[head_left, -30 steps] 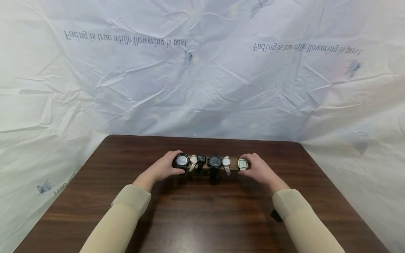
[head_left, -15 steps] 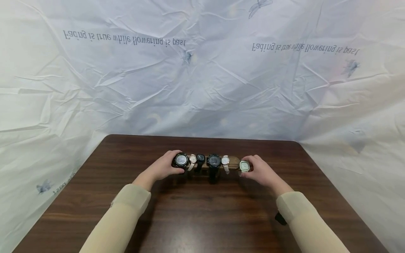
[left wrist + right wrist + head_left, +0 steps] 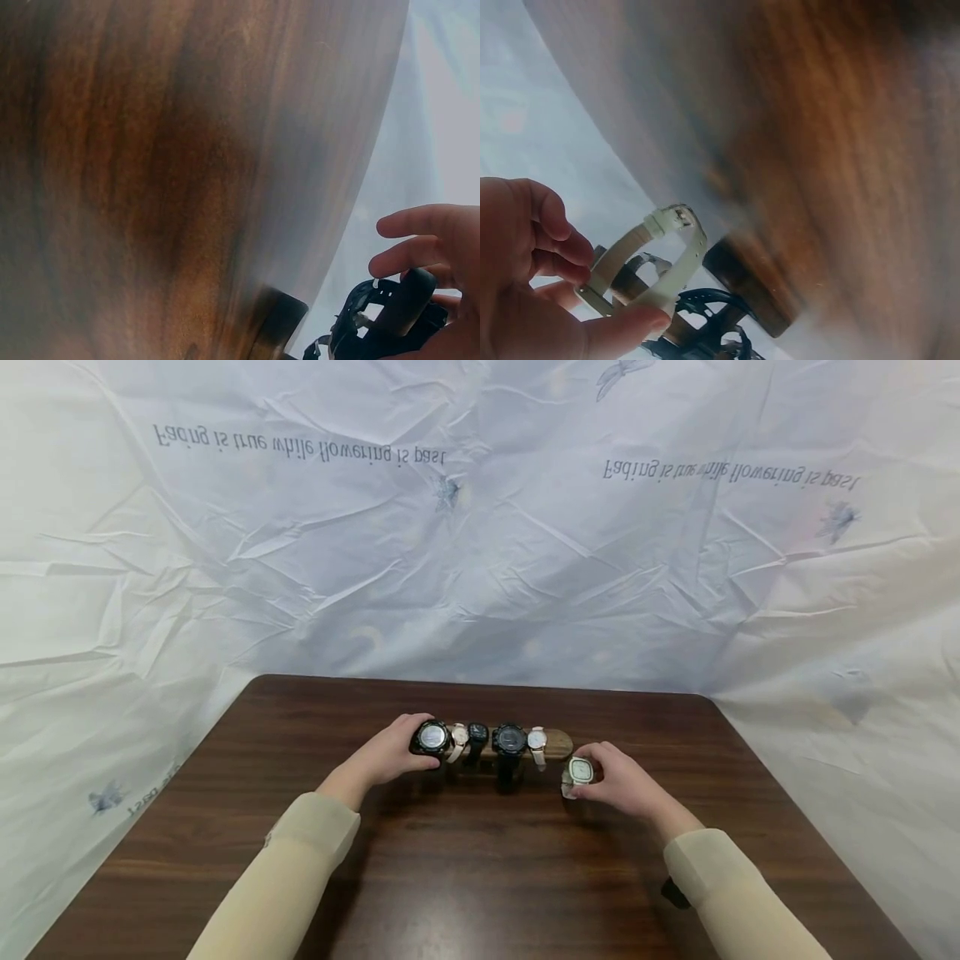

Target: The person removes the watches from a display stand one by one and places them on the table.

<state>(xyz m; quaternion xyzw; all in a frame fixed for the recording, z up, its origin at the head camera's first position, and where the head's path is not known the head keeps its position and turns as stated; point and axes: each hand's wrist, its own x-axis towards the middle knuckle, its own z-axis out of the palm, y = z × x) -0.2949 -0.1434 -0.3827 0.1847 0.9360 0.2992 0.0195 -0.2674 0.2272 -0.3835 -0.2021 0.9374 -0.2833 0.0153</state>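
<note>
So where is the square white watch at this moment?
In the head view the square white watch is pinched in the right hand, just off the right end of the wooden watch bar, above the table.

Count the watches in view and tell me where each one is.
6. Four sit along the wooden bar: pale-strap watch, small black watch, big black watch, white-strap watch. The left hand grips the end black watch; the right hand holds the square cream watch off the bar.
</note>
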